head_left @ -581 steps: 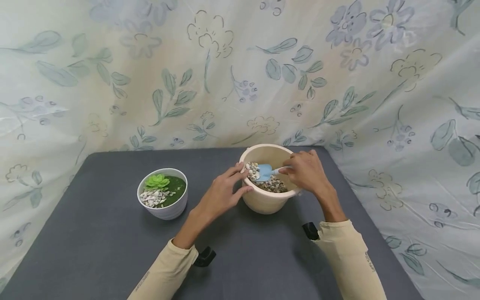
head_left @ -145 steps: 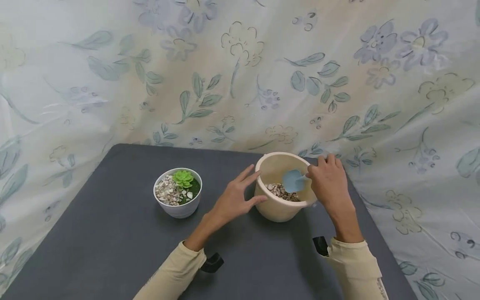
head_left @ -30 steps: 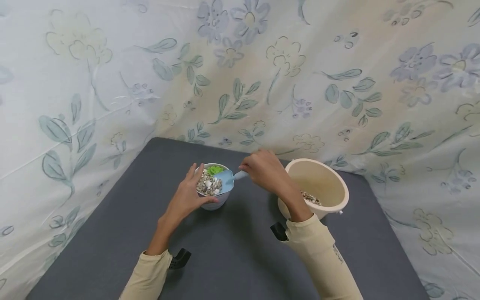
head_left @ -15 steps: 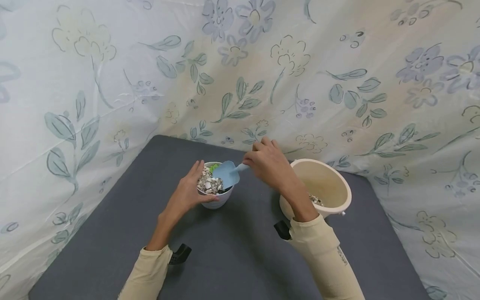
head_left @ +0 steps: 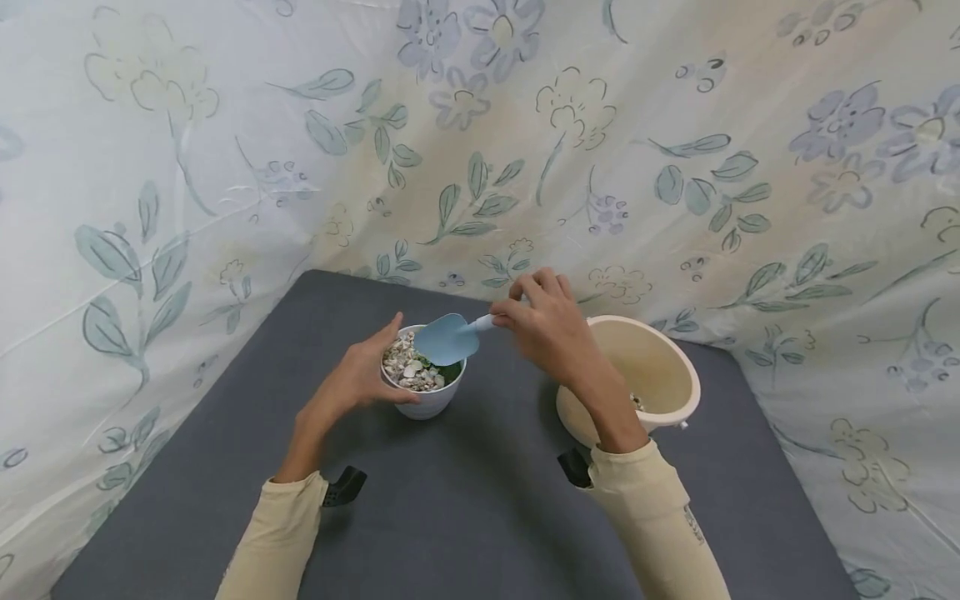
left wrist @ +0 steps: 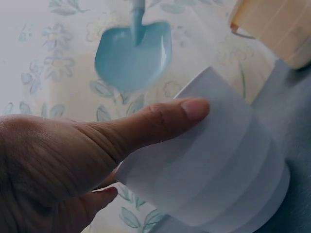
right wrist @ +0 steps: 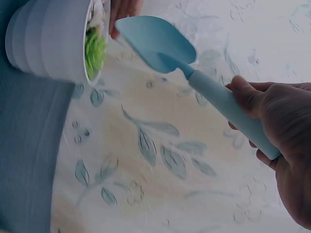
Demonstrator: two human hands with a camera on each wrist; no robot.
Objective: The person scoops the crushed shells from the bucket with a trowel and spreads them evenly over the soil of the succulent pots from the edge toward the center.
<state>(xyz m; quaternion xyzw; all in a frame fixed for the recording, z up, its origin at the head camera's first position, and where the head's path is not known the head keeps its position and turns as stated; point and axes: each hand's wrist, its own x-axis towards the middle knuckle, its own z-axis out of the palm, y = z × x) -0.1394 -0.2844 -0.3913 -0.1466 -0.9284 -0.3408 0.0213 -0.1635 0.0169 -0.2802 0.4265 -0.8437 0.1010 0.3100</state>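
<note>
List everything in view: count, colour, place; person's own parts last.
Table: 1, grey, across lower view
Cloth: count unclear, pale floral, behind table
Pot: 1, white, on table
Bucket: 1, cream, right of pot
Plant: 1, green, in pot
Moss-like patch: 1, dark green, in pot
Stones: many, pale, in pot and bucket
Trowel: 1, blue, above pot
Gadgets: 2, black, at the wrists
Sleeves: 2, beige, on forearms
Left hand: 1, bare, gripping pot
Right hand: 1, bare, holding trowel

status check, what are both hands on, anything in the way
Left hand holds white pot. Right hand grips blue trowel above it. No obstruction visible.
</note>
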